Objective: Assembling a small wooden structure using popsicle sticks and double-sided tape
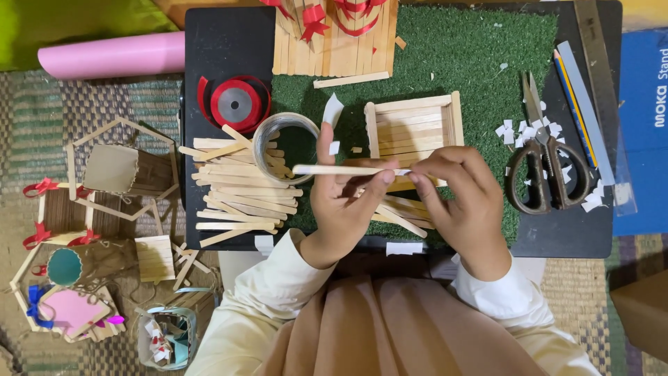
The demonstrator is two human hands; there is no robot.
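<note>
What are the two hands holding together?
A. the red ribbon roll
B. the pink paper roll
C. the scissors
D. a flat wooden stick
D: the left hand and the right hand pinch a flat wooden stick between them, while the scissors, red ribbon roll and pink paper roll lie untouched.

A pale flat wooden craft stick (341,169) lies level, running left to right, held up above the green mat in the middle of the table. Its left end juts free over a clear tape roll. A small white strip (402,171) clings at its right end, pinched between fingertips of both hands.
</note>
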